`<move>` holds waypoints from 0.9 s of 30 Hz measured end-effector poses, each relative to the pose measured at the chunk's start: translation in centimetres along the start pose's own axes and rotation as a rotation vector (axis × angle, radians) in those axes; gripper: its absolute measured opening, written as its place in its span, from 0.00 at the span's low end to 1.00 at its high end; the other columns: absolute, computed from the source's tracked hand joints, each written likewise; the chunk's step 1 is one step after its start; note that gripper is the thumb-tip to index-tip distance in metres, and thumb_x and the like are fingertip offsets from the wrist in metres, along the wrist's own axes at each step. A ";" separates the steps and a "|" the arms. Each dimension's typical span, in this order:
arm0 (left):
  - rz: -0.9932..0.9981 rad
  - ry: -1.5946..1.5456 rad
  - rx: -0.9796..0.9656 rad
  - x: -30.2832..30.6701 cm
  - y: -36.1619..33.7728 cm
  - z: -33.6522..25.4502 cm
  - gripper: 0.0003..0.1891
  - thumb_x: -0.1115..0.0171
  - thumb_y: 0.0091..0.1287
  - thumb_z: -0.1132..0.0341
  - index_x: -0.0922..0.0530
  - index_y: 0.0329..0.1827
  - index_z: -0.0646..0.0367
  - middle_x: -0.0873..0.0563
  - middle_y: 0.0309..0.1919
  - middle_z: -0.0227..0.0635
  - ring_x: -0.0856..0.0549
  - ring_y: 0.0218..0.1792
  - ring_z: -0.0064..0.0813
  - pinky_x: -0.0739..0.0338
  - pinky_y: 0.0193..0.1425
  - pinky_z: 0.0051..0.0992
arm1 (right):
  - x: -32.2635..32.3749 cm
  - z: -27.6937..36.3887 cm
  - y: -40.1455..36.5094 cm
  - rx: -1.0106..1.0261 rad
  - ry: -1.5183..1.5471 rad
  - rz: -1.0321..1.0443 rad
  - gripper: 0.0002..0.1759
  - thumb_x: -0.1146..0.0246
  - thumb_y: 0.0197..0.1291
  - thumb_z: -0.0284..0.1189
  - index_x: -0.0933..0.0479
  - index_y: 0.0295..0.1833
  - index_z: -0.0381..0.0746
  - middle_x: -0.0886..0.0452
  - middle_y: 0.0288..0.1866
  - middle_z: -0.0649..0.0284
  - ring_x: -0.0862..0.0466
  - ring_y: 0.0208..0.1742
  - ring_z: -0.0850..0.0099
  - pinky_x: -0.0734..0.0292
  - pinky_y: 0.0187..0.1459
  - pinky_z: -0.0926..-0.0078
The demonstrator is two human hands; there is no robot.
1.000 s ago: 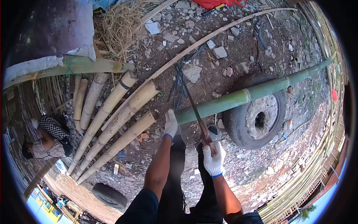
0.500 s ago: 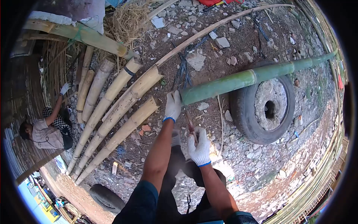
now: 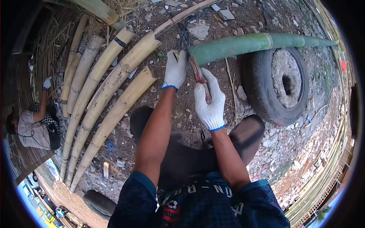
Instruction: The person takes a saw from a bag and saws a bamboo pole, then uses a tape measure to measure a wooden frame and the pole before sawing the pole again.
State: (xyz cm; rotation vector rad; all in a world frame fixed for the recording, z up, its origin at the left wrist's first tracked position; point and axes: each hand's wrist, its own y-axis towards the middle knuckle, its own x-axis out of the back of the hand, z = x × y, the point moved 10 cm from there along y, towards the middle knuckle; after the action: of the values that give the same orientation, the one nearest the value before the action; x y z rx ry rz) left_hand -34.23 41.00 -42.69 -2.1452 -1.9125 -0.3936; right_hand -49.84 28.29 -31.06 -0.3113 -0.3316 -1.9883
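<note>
A long green bamboo pole point(image 3: 243, 43) rests across a tyre point(image 3: 262, 87), its near cut end beside my hands. My right hand point(image 3: 210, 99), in a white glove, is wrapped round the reddish-brown handle of a knife point(image 3: 197, 70), whose dark blade points up past the pole's end. My left hand point(image 3: 175, 70), also gloved, is closed at the left of the pole's end, with a small yellowish piece showing between thumb and fingers. Whether that piece is loose or part of something larger cannot be made out.
Several dry bamboo poles point(image 3: 108, 78) fan out at the left. Beyond them crouches another person point(image 3: 32, 129) with one gloved hand raised. Concrete point(image 3: 279, 78) fills the tyre. A second tyre point(image 3: 99, 204) lies at the lower left, and rubble covers the ground.
My view has tilted and come lower. My right hand and the knife have moved up to the pole's end. The left hand, formerly at the pole's end, now shows a yellowish piece in its fingers.
</note>
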 end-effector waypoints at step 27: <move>0.076 0.314 0.073 0.2 0.3 3.3 0.39 0.54 0.80 0.37 0.33 0.66 0.74 0.18 0.56 0.76 0.18 0.62 0.69 0.26 0.66 0.50 | 0.0 -0.2 0.4 -0.009 0.225 -0.100 0.23 0.38 0.72 0.27 0.23 0.68 0.28 0.09 0.48 0.51 0.14 0.39 0.76 0.19 0.44 0.74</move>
State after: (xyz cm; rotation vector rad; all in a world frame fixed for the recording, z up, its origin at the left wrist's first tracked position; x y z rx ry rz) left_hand -33.73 42.30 -45.66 -1.9676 -1.6419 -0.5967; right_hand -49.53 28.05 -31.24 -0.0754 -0.1980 -2.1000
